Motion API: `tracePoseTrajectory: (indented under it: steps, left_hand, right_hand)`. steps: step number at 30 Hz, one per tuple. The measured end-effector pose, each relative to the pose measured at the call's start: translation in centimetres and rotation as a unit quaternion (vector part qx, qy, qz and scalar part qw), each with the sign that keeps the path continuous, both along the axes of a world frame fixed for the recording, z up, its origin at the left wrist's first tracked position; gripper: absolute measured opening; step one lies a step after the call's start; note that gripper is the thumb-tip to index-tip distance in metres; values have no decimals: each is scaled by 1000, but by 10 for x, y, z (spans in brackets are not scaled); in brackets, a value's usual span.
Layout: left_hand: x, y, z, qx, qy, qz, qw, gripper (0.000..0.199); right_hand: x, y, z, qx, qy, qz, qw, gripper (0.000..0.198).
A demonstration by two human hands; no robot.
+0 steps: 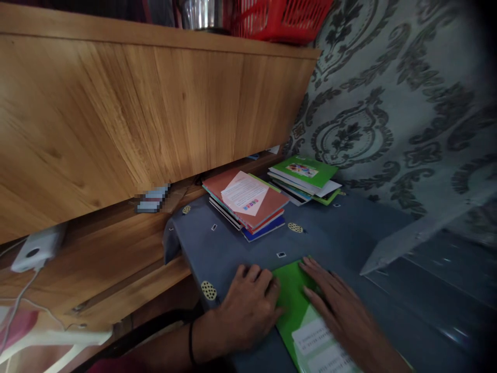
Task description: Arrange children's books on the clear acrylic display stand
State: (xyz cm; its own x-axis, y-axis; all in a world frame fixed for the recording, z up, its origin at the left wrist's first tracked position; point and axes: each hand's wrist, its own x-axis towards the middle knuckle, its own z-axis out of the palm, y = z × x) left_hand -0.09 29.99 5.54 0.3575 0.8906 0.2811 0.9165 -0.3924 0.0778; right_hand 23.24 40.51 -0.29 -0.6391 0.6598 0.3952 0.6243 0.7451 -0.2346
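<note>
Blue-grey tablecloth [326,243]: spread under green book [288,290]
Left hand [250,303]: curled at book's left edge, grip impossible to tell
Right hand [344,311]: open, laid across cover
Handwork: apparently smoothing or squaring; probably calls next for steady edges
Red-brown stack [264,210]: farther off

On the table [334,230], a book [290,285] lies before the left stack [267,207] and the right stack [305,178].

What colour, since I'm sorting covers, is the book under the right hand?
The book is mainly green, best seen in the head view.
</note>
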Motion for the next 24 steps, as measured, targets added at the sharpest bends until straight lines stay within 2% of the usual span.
tracePoseTrajectory:
  steps: [2, 5, 7, 10, 14, 17, 20, 23, 24]
  left_hand:
    - [-5, -3, 4, 7, 3, -50, 999, 53]
    - [-13, -8, 11, 20, 2, -177, 984, 67]
    - [-15, -7, 14, 25, -5, -235, 972, 64]
    - [-13, 1, 15, 32, -16, -287, 957, 56]
    - [-5, 18, 13, 35, 28, -352, 935, 48]
    - [-1, 24, 11, 58, 59, -384, 920, 55]
    - [-4, 31, -2, 124, 54, -409, 903, 52]
    - [-3, 47, -25, 196, 14, -429, 881, 26]
    - [-1, 53, -32, 197, 4, -446, 873, 28]
  right_hand:
    - [0, 0, -1, 1, -10, -11, 1000, 53]
    - [0, 1, 0, 5, -19, -36, 999, 55]
    - [-1, 1, 2, 4, -19, -49, 999, 54]
    - [-4, -6, 12, -18, -27, -49, 998, 50]
    - [-1, -29, 38, -88, -49, -64, 993, 46]
    - [11, -55, 61, -147, -67, -95, 982, 50]
    - [29, -83, 78, -193, -62, -114, 973, 50]
    - [51, -106, 81, -194, -20, -144, 970, 46]
    - [58, -113, 80, -184, 5, -158, 970, 44]
